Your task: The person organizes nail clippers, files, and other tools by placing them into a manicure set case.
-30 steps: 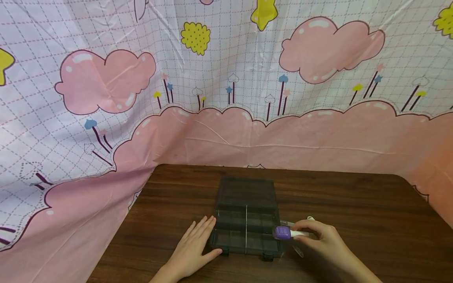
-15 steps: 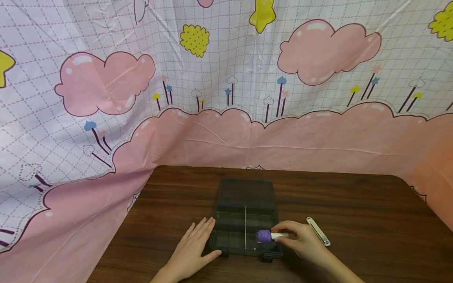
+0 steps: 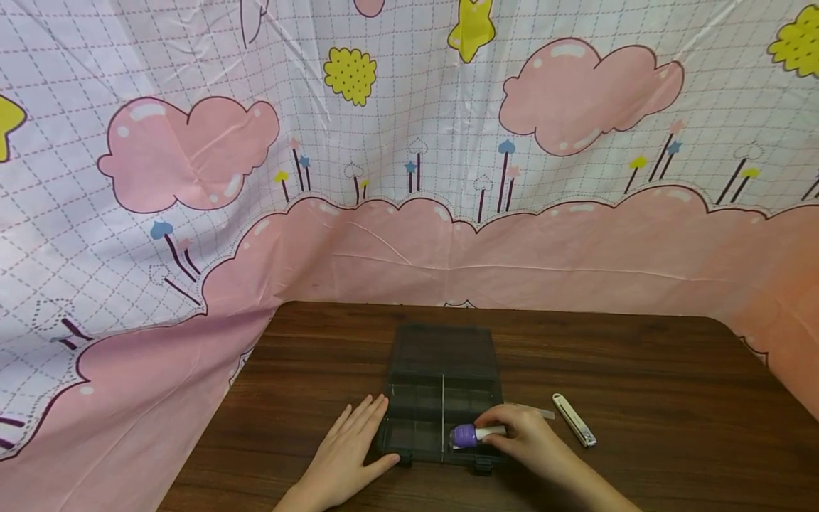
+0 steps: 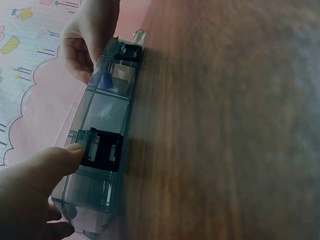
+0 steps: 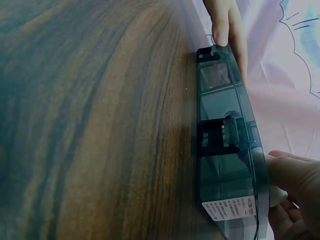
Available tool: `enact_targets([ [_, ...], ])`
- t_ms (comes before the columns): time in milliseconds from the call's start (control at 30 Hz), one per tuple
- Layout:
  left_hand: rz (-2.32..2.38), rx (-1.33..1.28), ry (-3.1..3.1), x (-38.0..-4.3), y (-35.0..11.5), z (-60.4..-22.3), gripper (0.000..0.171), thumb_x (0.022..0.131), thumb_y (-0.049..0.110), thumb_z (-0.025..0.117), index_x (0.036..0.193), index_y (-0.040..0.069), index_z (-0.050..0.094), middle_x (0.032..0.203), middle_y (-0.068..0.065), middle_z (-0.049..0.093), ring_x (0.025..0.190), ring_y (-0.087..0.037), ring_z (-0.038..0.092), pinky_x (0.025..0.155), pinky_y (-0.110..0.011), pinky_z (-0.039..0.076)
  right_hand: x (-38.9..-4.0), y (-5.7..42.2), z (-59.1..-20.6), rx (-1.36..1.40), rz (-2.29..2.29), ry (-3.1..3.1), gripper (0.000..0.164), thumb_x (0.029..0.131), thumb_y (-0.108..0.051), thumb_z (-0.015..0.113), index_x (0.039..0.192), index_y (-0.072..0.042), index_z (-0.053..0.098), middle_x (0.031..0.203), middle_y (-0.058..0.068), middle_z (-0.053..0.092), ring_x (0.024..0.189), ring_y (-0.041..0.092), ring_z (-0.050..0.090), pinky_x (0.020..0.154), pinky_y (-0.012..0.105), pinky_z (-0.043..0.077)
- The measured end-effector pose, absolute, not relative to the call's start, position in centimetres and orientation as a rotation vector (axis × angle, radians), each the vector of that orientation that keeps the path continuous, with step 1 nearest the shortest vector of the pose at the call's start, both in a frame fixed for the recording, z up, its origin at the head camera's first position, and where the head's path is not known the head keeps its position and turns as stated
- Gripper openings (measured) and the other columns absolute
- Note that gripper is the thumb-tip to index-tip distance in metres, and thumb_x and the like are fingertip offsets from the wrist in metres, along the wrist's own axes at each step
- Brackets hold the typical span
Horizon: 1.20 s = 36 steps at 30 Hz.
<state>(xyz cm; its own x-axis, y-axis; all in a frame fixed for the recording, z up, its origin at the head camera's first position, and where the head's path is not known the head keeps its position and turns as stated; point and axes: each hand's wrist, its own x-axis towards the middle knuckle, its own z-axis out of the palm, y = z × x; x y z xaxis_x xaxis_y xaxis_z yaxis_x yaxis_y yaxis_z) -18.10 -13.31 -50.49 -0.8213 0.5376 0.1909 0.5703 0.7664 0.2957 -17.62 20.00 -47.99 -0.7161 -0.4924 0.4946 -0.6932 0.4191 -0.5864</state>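
Note:
A dark translucent plastic box (image 3: 409,435) lies with its lid (image 3: 444,352) folded back; a pale divider (image 3: 443,419) splits the inside. My right hand (image 3: 534,439) pinches a purple nail polish bottle (image 3: 463,436) by its white cap, holding it on its side over the front right compartment. In the left wrist view the purple bottle (image 4: 104,79) shows through the box's front wall. My left hand (image 3: 348,451) rests at the left side of the box with fingers extended, its thumb (image 4: 62,160) by a black front latch (image 4: 102,150).
A silver nail clipper (image 3: 574,419) lies on the brown wooden table (image 3: 640,370) to the right of the box. Part of a thin pale strip (image 3: 546,413) sticks out behind my right hand. A patterned pink and white cloth (image 3: 409,249) hangs along the table's back and left.
My right hand has carried the nail polish bottle left, from the box's right edge to over the front right compartment, uncovering the nail clipper. The left hand stays in place.

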Motion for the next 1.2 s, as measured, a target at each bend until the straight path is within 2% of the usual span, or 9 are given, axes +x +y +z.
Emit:
enact_targets([
  [133, -0.533, -0.899, -2.868, -18.03, -13.30, -50.43, 0.086, 0.091, 0.065, 0.044, 0.153, 0.010, 0.021, 0.158, -0.005, 0.019, 0.144, -0.024, 0.016, 0.114, -0.054, 0.014, -17.61, 19.74, -48.07, 1.047, 1.169, -2.435, 0.023, 0.077, 0.002, 0.076, 0.097, -0.007, 0.069, 0.093, 0.002, 0.070, 0.078, 0.012, 0.064, 0.063, 0.022, 0.053],
  [533, -0.541, -0.894, -2.864, -17.99, -13.30, -50.36, 0.087, 0.091, 0.065, 0.044, 0.153, 0.010, 0.020, 0.158, -0.005, 0.020, 0.144, -0.025, 0.017, 0.113, -0.054, 0.015, -17.56, 19.35, -47.93, 1.020, 1.092, -2.491, 0.022, 0.077, 0.001, 0.075, 0.097, -0.007, 0.069, 0.093, 0.001, 0.070, 0.082, 0.012, 0.065, 0.065, 0.030, 0.056],
  [833, -0.547, -0.898, -2.860, -17.93, -13.27, -50.36, 0.087, 0.091, 0.065, 0.044, 0.153, 0.010, 0.020, 0.158, -0.006, 0.020, 0.144, -0.024, 0.017, 0.114, -0.054, 0.015, -17.55, 19.32, -47.80, 1.019, 1.072, -2.539, 0.021, 0.079, 0.000, 0.075, 0.098, -0.008, 0.069, 0.094, 0.000, 0.070, 0.083, 0.009, 0.064, 0.066, 0.028, 0.055],
  [1200, -0.544, -0.899, -2.861, -17.92, -13.22, -50.33, 0.087, 0.091, 0.066, 0.044, 0.153, 0.010, 0.020, 0.158, -0.006, 0.020, 0.144, -0.024, 0.017, 0.113, -0.053, 0.015, -17.41, 19.27, -47.48, 1.029, 1.001, -2.566, 0.023, 0.075, -0.001, 0.078, 0.095, -0.009, 0.071, 0.092, -0.001, 0.070, 0.083, 0.010, 0.065, 0.066, 0.026, 0.056],
])
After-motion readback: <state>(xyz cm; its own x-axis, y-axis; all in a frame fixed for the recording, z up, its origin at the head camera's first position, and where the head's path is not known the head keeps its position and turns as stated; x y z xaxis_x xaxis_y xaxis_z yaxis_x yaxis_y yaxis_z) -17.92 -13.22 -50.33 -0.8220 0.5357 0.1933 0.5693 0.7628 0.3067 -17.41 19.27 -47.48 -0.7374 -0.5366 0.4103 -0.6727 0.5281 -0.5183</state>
